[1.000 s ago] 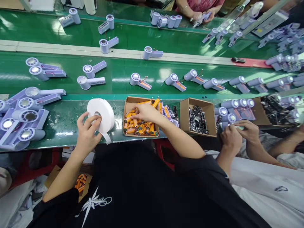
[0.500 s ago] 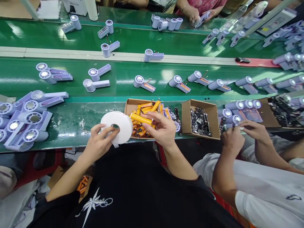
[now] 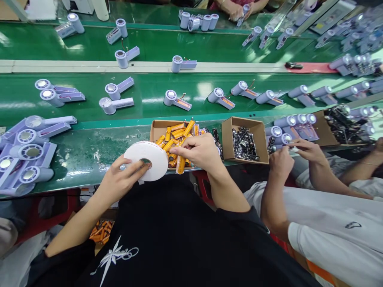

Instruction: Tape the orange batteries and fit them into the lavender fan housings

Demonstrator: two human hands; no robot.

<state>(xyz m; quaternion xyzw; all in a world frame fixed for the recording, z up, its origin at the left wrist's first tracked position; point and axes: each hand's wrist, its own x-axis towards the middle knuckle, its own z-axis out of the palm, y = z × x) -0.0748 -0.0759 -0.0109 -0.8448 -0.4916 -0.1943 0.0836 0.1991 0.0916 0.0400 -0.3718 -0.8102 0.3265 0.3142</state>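
Note:
My left hand (image 3: 125,172) grips a white roll of tape (image 3: 157,161), with fingers through its centre hole; a short tail hangs from its lower edge. My right hand (image 3: 202,153) is closed around an orange cylindrical battery (image 3: 180,164), which points downward below the fingers. Both hands are over the near edge of the bench. Just behind them stands a cardboard box (image 3: 156,128) full of orange batteries (image 3: 178,132). Part of that box is hidden by the roll and my right hand.
Lilac handheld fan bodies (image 3: 112,104) stand along the green conveyor (image 3: 143,81), and more are piled at left (image 3: 31,151). A second box (image 3: 260,131) holds black circuit boards (image 3: 243,143). At right a co-worker's hands (image 3: 281,161) handle a small part; another person's hands (image 3: 235,10) work across the line.
My right hand has turned over, and the battery has swung from nearly level to pointing downward. The tape roll stays in my left hand, slightly tilted. The whole view has shifted a little.

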